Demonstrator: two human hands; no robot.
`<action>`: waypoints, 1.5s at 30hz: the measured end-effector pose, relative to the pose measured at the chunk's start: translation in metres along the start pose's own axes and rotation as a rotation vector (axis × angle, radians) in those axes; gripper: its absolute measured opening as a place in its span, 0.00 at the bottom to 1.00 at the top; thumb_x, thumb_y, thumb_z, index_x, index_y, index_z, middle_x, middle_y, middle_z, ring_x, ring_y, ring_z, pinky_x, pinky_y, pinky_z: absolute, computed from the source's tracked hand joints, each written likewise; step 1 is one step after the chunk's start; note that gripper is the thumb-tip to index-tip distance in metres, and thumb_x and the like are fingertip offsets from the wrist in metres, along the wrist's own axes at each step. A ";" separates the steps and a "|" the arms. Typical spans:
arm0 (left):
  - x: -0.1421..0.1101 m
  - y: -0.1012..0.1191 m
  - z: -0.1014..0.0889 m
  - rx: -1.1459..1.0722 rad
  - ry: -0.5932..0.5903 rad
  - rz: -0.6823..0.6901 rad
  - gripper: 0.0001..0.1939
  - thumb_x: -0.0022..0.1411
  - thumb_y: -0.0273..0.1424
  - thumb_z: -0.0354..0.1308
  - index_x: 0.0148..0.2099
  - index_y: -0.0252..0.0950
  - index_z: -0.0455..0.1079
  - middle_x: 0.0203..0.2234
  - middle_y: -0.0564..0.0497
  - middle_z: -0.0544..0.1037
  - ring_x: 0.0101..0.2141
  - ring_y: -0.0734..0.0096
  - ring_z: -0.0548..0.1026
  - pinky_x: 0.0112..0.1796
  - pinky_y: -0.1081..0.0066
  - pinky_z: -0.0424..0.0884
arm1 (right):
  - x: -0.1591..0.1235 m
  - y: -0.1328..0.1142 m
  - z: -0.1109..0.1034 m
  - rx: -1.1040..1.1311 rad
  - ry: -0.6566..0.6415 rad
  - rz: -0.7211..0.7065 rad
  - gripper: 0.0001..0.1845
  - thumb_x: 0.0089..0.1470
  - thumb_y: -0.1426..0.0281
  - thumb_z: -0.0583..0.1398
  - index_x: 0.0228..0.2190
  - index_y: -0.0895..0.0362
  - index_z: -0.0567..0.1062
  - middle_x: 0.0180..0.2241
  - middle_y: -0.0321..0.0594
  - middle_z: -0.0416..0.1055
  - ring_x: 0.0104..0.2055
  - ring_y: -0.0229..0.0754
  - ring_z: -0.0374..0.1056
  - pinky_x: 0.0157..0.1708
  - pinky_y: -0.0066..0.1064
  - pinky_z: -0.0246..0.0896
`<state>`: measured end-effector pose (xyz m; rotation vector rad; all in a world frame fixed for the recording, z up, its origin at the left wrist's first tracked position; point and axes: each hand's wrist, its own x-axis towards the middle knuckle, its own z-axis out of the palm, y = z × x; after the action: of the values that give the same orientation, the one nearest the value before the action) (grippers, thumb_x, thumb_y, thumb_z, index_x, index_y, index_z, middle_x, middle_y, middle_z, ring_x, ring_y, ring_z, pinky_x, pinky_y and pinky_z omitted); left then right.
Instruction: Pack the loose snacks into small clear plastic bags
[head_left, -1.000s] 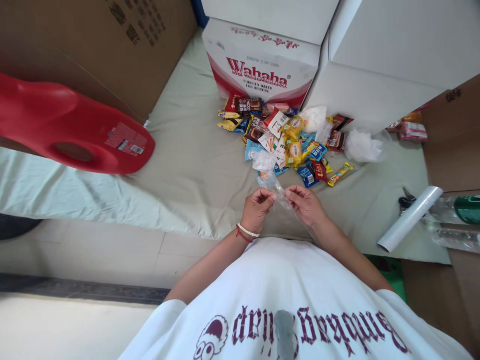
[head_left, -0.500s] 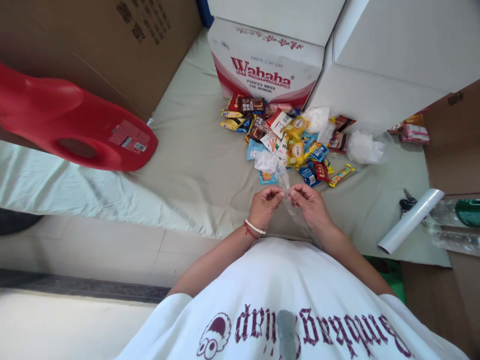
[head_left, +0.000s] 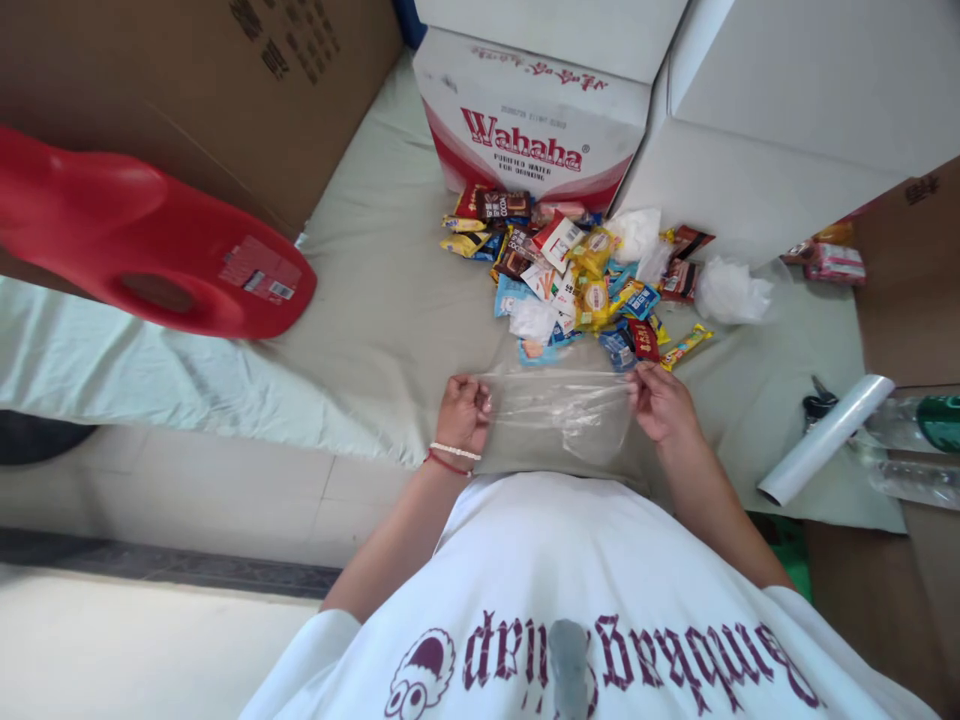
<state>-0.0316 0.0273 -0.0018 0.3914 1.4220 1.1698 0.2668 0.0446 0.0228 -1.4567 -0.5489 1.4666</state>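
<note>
Stretched sideways between my two hands is a clear plastic bag [head_left: 562, 405], its upper edge pulled fairly straight. My left hand [head_left: 463, 408] pinches one end, a white bead bracelet and a red cord on its wrist. At the other end, my right hand [head_left: 661, 400] is closed on the bag's corner. Just beyond the bag lies a pile of small wrapped snacks [head_left: 592, 305] in yellow, blue, red and brown packaging. A crumpled white plastic bundle [head_left: 532, 320] rests at the pile's near edge.
A Wahaba-lettered water carton [head_left: 525, 130] stands behind the pile, white boxes [head_left: 757, 190] beside it. To the left is a large red jug [head_left: 157, 250]. On the right lie a clear film roll [head_left: 825, 440], keys [head_left: 819, 402] and plastic bottles [head_left: 915, 425].
My hands have moved apart, left hand leftward and right hand rightward. The plastic bag, earlier bunched between them, is now spread wide.
</note>
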 end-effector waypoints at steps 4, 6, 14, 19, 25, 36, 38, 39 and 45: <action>0.007 0.007 -0.012 0.191 0.048 0.110 0.10 0.58 0.33 0.63 0.36 0.40 0.63 0.24 0.58 0.67 0.21 0.76 0.64 0.23 0.74 0.60 | 0.002 0.011 -0.008 -0.200 0.013 -0.063 0.26 0.43 0.50 0.71 0.32 0.52 0.67 0.23 0.28 0.67 0.17 0.30 0.55 0.13 0.23 0.47; 0.003 0.009 -0.011 0.416 0.173 0.365 0.10 0.56 0.31 0.64 0.38 0.39 0.66 0.32 0.50 0.72 0.32 0.67 0.72 0.35 0.67 0.69 | 0.004 0.017 -0.008 -0.321 0.036 -0.126 0.25 0.47 0.48 0.67 0.31 0.52 0.65 0.22 0.28 0.66 0.16 0.31 0.53 0.13 0.25 0.45; -0.012 0.006 0.011 1.114 -0.724 1.026 0.08 0.59 0.24 0.56 0.38 0.41 0.74 0.39 0.43 0.80 0.50 0.55 0.75 0.56 0.50 0.61 | 0.006 0.027 -0.020 -0.629 0.043 -0.343 0.16 0.58 0.53 0.60 0.34 0.52 0.68 0.23 0.32 0.69 0.19 0.37 0.59 0.21 0.30 0.54; 0.005 0.010 -0.004 1.286 -0.795 1.025 0.11 0.65 0.30 0.54 0.30 0.38 0.74 0.30 0.47 0.78 0.42 0.59 0.75 0.57 0.50 0.59 | 0.005 0.029 -0.050 -0.774 0.103 -0.381 0.17 0.60 0.51 0.58 0.37 0.53 0.71 0.24 0.36 0.72 0.23 0.41 0.64 0.26 0.32 0.59; 0.008 -0.003 -0.002 1.441 -0.511 0.877 0.24 0.69 0.42 0.55 0.22 0.37 0.71 0.29 0.44 0.78 0.43 0.54 0.73 0.49 0.52 0.65 | 0.009 0.021 -0.060 -0.976 0.093 -0.377 0.17 0.61 0.55 0.54 0.36 0.54 0.73 0.26 0.39 0.74 0.26 0.43 0.67 0.30 0.33 0.61; 0.003 0.004 -0.013 1.575 -0.696 0.855 0.42 0.58 0.47 0.67 0.71 0.43 0.60 0.72 0.36 0.56 0.69 0.42 0.58 0.67 0.33 0.36 | 0.016 -0.005 -0.089 -1.206 0.079 -0.360 0.16 0.55 0.57 0.60 0.39 0.55 0.78 0.31 0.41 0.78 0.31 0.44 0.72 0.34 0.33 0.62; 0.003 0.006 -0.014 1.609 -0.719 0.823 0.44 0.58 0.48 0.67 0.72 0.43 0.59 0.74 0.37 0.53 0.71 0.41 0.55 0.66 0.31 0.33 | 0.028 -0.020 -0.087 -1.184 0.162 -0.429 0.17 0.56 0.56 0.61 0.40 0.55 0.78 0.32 0.42 0.78 0.32 0.44 0.72 0.35 0.34 0.64; 0.002 0.007 -0.014 1.619 -0.729 0.813 0.44 0.58 0.48 0.67 0.72 0.43 0.59 0.74 0.37 0.52 0.71 0.41 0.54 0.66 0.31 0.33 | 0.036 -0.030 -0.083 -1.182 0.195 -0.478 0.16 0.57 0.57 0.61 0.40 0.56 0.79 0.32 0.43 0.78 0.32 0.45 0.72 0.36 0.35 0.65; -0.002 0.007 -0.026 1.596 -0.770 0.824 0.44 0.57 0.47 0.68 0.71 0.42 0.59 0.74 0.35 0.53 0.71 0.41 0.53 0.66 0.29 0.37 | 0.061 -0.074 -0.041 -1.259 -0.002 -0.725 0.16 0.60 0.60 0.61 0.43 0.57 0.80 0.41 0.49 0.78 0.42 0.50 0.73 0.46 0.44 0.69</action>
<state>-0.0562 0.0177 -0.0002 2.3822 1.1785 0.0506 0.3384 0.1159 0.0469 -1.7974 -1.9772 0.4478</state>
